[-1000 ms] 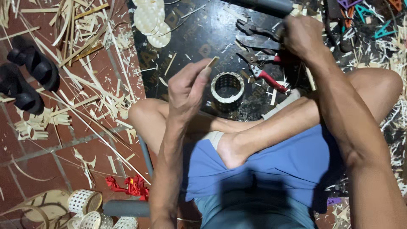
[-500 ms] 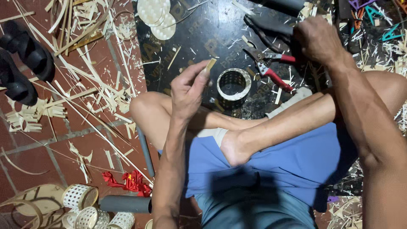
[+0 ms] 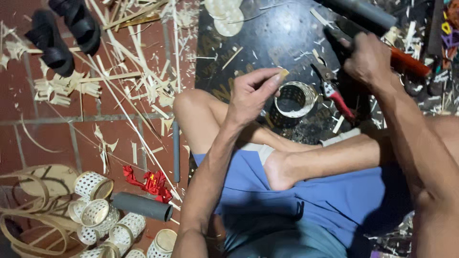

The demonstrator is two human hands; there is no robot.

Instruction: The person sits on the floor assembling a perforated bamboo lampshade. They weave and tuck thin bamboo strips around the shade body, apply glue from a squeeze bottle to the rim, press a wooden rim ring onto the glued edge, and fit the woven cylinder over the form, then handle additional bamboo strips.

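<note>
We pinch a small bamboo sliver (image 3: 284, 72) in our left hand (image 3: 251, 93), above the unfinished woven cylinder (image 3: 295, 99) on the black board (image 3: 267, 38) — right hand (image 3: 368, 59) grips a red-handled tool (image 3: 406, 61); finished cylinders (image 3: 103, 215) lie aside.

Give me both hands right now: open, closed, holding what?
Left hand: fingers pinched shut on a small bamboo sliver, above the woven ring.
Right hand: closed around a red-handled tool.
</note>
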